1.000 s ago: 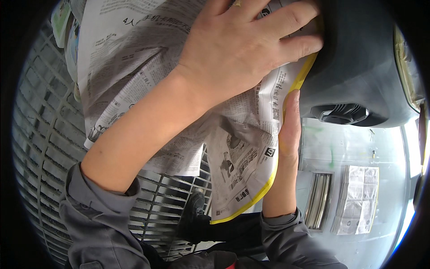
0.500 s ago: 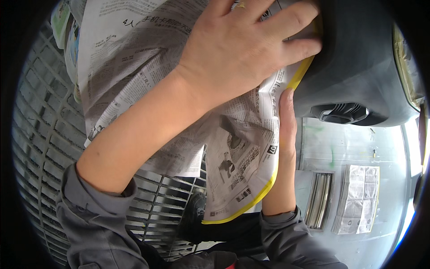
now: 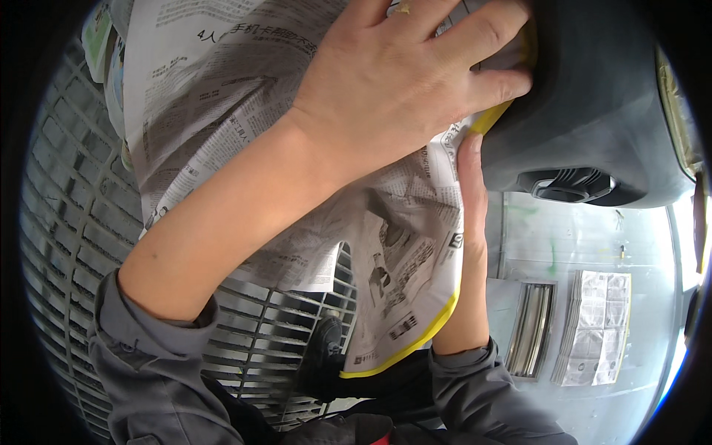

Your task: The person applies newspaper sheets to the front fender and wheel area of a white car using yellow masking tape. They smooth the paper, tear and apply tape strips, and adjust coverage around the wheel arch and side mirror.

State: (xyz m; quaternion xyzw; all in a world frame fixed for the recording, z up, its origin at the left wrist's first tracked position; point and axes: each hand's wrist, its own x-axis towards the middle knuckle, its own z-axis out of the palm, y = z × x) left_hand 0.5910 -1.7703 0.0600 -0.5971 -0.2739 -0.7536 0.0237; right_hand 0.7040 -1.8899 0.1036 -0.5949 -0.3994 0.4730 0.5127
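Observation:
A crumpled newspaper sheet (image 3: 400, 245) with yellow tape (image 3: 423, 337) along its edge hangs against a dark grey, curved vehicle-bumper-like part (image 3: 593, 96). My left hand (image 3: 415, 74) lies over the sheet's upper right with fingers spread, the lower ones reaching the taped edge beside the dark part. A small yellowish scrap sticks on one of its fingers. Lower down, my right hand (image 3: 473, 185) is at the sheet's right edge, a thumb stretched upward along the tape. Its other fingers are hidden behind the paper.
Metal floor grating (image 3: 74, 222) spreads out at left and under the paper. A stack of folded newspaper (image 3: 593, 326) with a yellow edge lies on the pale surface at right, next to a metal-framed slot (image 3: 530, 330). My dark shoe (image 3: 322, 345) rests on the grating.
The right thumb has moved slightly up along the taped edge. The sheet's lower part has shifted and creased a little. The left hand remains spread on the paper.

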